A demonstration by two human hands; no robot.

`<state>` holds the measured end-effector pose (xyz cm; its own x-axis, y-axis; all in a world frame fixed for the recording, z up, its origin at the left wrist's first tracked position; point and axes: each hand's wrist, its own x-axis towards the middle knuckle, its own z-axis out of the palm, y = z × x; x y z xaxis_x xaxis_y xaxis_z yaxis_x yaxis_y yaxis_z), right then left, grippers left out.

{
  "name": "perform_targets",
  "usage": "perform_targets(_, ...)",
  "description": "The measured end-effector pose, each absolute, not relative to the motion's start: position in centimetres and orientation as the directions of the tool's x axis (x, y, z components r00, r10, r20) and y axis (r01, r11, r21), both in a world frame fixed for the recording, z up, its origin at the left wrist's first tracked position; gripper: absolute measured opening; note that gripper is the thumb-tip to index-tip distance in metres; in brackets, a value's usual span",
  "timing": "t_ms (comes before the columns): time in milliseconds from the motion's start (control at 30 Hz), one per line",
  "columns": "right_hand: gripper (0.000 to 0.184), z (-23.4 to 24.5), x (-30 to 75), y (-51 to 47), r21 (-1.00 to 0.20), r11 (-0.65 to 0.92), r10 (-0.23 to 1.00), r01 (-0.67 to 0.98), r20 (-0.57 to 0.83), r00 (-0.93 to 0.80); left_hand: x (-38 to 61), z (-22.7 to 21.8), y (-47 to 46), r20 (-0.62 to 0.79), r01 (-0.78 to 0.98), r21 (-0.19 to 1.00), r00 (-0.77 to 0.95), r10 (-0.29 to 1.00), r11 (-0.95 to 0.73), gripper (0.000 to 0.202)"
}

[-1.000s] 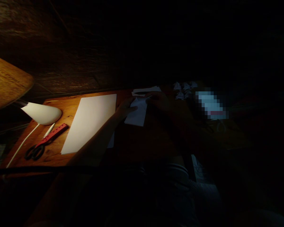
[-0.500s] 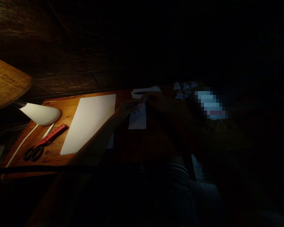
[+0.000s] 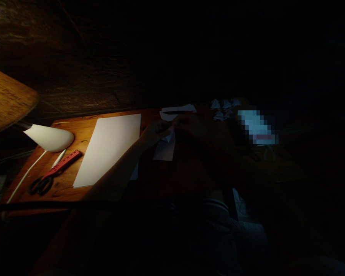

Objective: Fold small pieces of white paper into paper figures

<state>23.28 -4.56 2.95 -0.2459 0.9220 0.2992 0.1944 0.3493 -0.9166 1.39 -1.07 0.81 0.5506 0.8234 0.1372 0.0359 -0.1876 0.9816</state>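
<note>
A small folded white paper point(image 3: 165, 147) lies in the dim middle of a wooden table point(image 3: 83, 126). My left hand point(image 3: 155, 130) pinches its upper left part, fingers closed on it. My right hand point(image 3: 189, 124) is very dark and meets the paper's top edge from the right; its fingers seem closed on the paper too. A larger white sheet point(image 3: 109, 147) lies flat to the left of my left forearm.
A white lamp head point(image 3: 48, 138) with its cord lights the left of the table. Black-handled scissors point(image 3: 41, 184), a red ruler point(image 3: 64, 163) and a pen lie near it. Paper strips point(image 3: 176, 110) and folded paper pieces point(image 3: 224, 107) sit at the back.
The paper has been folded smaller and drawn up under my hands. My hands have come closer together at its top. The rest has not moved.
</note>
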Motion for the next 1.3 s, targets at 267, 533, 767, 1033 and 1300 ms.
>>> perform_targets(267, 0.040, 2.83, 23.31, -4.47, -0.910, 0.355, 0.922, 0.215, 0.302, -0.244, 1.31, 1.12, -1.33, 0.138, 0.025, 0.982, 0.586, 0.798, -0.189, 0.039)
perform_targets(533, 0.042, 3.09, 23.51, -4.56, -0.908, 0.358, 0.920, 0.219, 0.302, -0.250, 0.94, 0.74, -0.93, 0.165, 0.024, 0.973, 0.628, 0.760, -0.230, 0.052)
perform_targets(767, 0.039, 3.19, 23.56, -4.45, -0.908, 0.399, 0.885, 0.129, 0.345, -0.312, 1.25, 0.97, -1.15, 0.179, 0.041, 0.967, 0.594, 0.784, -0.252, 0.046)
perform_targets(1033, 0.038, 3.17, 23.66, -4.35, -0.908, 0.395, 0.889, 0.141, 0.340, -0.305, 1.13, 1.05, -1.13, 0.166, 0.052, 0.970, 0.565, 0.808, -0.236, 0.050)
perform_targets(1300, 0.031, 3.04, 23.84, -4.17, -0.900, 0.405, 0.898, 0.160, 0.358, -0.255, 0.87, 1.22, -1.22, 0.162, 0.020, 0.977, 0.567, 0.807, -0.211, 0.043)
